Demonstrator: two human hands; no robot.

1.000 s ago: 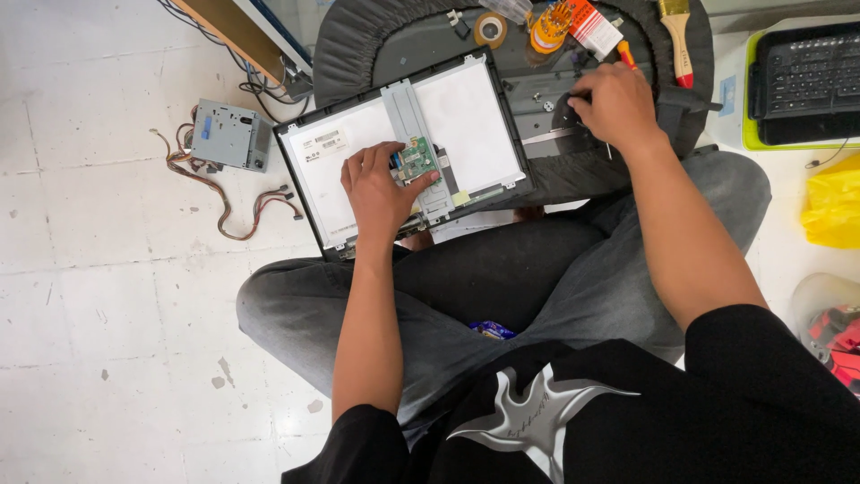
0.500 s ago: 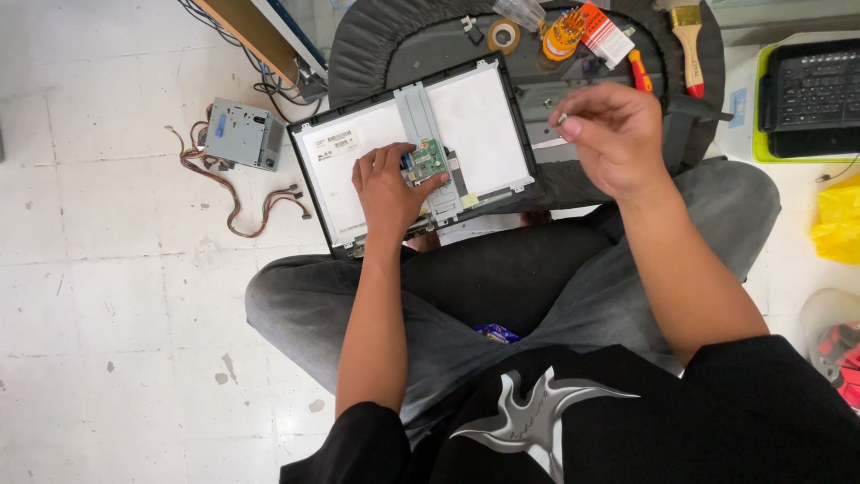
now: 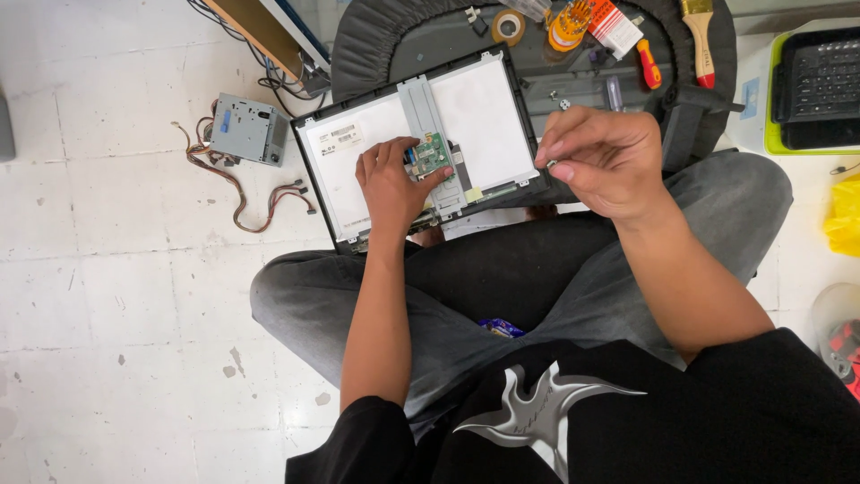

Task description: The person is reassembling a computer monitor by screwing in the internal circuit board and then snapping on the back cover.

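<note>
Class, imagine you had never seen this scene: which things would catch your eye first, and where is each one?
In the middle, a bare display panel leans against the seated person's crossed legs, and the left hand presses a small green circuit board on its back. Just right of it, the right hand pinches something tiny between its fingertips. On the white floor to the left lies a grey metal box trailing coloured wires.

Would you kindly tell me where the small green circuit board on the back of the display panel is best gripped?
Probably by its bare right and far edges, coming from above. The small green circuit board lies flat on the display panel, and the left hand already covers its near-left side, fingertips on its lower edge.
</note>
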